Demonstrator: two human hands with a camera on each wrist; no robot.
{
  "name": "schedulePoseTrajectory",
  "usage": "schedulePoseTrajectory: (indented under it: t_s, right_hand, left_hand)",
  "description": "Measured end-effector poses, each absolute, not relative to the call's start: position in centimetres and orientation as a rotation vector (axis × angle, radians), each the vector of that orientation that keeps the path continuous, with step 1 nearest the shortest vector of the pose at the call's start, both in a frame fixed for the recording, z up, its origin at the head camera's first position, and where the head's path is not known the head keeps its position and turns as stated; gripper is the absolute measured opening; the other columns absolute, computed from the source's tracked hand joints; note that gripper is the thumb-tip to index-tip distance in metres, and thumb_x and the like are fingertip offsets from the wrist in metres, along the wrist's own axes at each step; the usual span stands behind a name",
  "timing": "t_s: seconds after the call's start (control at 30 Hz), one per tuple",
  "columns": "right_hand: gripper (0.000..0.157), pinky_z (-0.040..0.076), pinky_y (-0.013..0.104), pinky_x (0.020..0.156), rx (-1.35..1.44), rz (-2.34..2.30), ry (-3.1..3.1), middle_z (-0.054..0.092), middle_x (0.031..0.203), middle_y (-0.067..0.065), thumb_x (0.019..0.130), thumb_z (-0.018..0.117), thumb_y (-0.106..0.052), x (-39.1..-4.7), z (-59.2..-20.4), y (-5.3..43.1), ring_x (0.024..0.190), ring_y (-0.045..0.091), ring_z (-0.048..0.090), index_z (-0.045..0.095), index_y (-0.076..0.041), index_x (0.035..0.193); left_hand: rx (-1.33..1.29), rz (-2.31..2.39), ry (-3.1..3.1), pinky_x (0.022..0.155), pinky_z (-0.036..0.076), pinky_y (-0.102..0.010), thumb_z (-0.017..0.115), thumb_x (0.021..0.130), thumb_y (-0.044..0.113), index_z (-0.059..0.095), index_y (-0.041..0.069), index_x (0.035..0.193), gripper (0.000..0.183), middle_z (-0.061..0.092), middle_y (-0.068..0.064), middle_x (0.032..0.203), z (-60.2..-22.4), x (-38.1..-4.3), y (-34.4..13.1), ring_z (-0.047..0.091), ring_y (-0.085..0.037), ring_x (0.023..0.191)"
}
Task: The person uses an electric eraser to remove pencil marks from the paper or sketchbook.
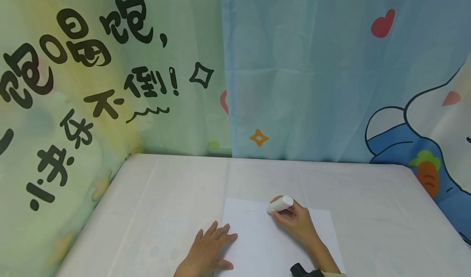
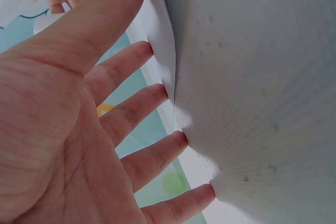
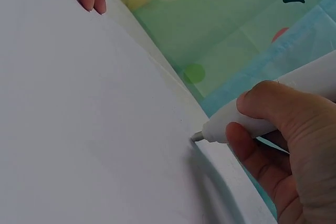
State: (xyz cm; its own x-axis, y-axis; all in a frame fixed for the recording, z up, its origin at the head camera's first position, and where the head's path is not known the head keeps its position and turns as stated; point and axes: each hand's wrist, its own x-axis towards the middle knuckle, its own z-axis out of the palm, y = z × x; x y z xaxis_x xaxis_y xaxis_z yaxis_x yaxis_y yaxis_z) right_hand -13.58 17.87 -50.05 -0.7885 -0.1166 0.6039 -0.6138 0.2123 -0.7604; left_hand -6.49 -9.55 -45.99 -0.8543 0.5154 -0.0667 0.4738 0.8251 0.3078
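My right hand [image 1: 296,222] grips a thick white pen [image 1: 280,204] between thumb and fingers over the upper part of a white sheet of paper [image 1: 254,244]. The pen [image 3: 252,116] tapers to a metal tip, which points down right at the paper surface. My left hand [image 1: 207,248] lies with fingers spread at the left edge of the sheet. In the left wrist view, the thumb and index fingertip of the left hand [image 2: 58,129] are at the paper's edge, while the other fingertips reach toward the white table covering.
The sheet lies on a table with a white covering [image 1: 165,195]. A green curtain with black writing [image 1: 176,134] hangs at the left and back, and a blue curtain [image 1: 312,105] with a cartoon figure closes the right. A black strap [image 1: 303,271] is on the right wrist.
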Motion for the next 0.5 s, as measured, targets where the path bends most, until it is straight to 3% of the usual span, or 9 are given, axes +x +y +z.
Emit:
schedulePoseTrajectory:
  t_s: [0.2,0.37,0.5]
  right_hand:
    - [0.039,0.053,0.013,0.070,0.500,1.604,-2.049,0.067,0.096,0.026,0.069,0.073,0.023,-13.5,-49.9,18.0,0.085,-0.005,0.063,0.062,0.012,0.105]
    - [0.038,0.051,0.011,0.080,0.283,1.764,-1.992,0.069,0.101,0.002,0.078,0.068,0.020,-13.5,-49.3,18.3,0.092,-0.004,0.065,0.054,0.016,0.114]
    - [0.052,0.051,0.012,0.081,0.248,1.933,-1.921,0.066,0.104,-0.011,0.082,0.061,0.023,-13.6,-48.7,18.5,0.095,-0.002,0.065,0.038,0.020,0.128]
  left_hand:
    - [0.783,0.444,2.850,0.098,0.041,-0.066,0.075,0.074,0.046,0.054,0.019,0.136,0.071,0.050,-0.007,0.145,-46.2,-6.4,-9.6,0.041,-0.039,0.136]
    - [0.804,0.442,2.857,0.096,0.041,-0.067,0.073,0.076,0.047,0.053,0.020,0.137,0.070,0.049,-0.008,0.146,-46.4,-6.4,-9.7,0.041,-0.040,0.135]
    - [0.809,0.421,2.870,0.097,0.041,-0.066,0.073,0.076,0.048,0.053,0.020,0.136,0.070,0.050,-0.008,0.146,-46.3,-6.5,-9.6,0.042,-0.040,0.135]
